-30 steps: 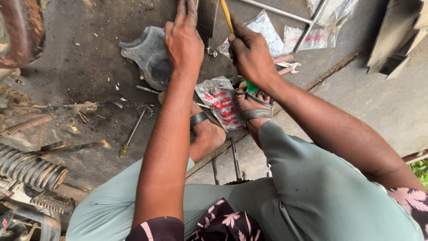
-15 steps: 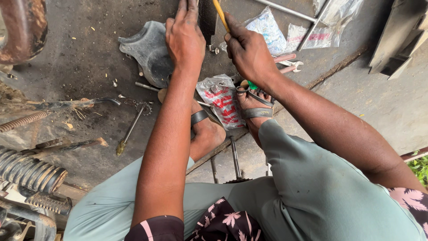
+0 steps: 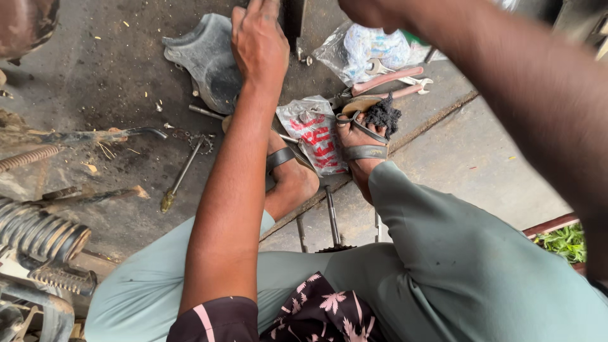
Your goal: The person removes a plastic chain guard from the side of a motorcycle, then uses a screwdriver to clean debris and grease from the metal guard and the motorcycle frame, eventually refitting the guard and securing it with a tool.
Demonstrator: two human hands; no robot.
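My left hand reaches forward to the top edge, beside a dark upright metal part. Its fingertips are cut off by the frame, so its hold is unclear. My right arm is raised close to the camera. Only the base of my right hand shows at the top edge, and what it holds is hidden. A grey plastic cover lies just left of my left hand. My sandalled feet rest on a printed plastic packet, with a black rag by the right foot.
A clear plastic bag, a small spanner and pink-handled pliers lie ahead on the concrete. A screwdriver lies at left near coil springs. Metal rods lie under my legs. Green plants grow at right.
My right arm has lifted towards the camera, and the yellow-handled tool it held has left the view. My left hand has stayed by the dark part. The view has shifted closer.
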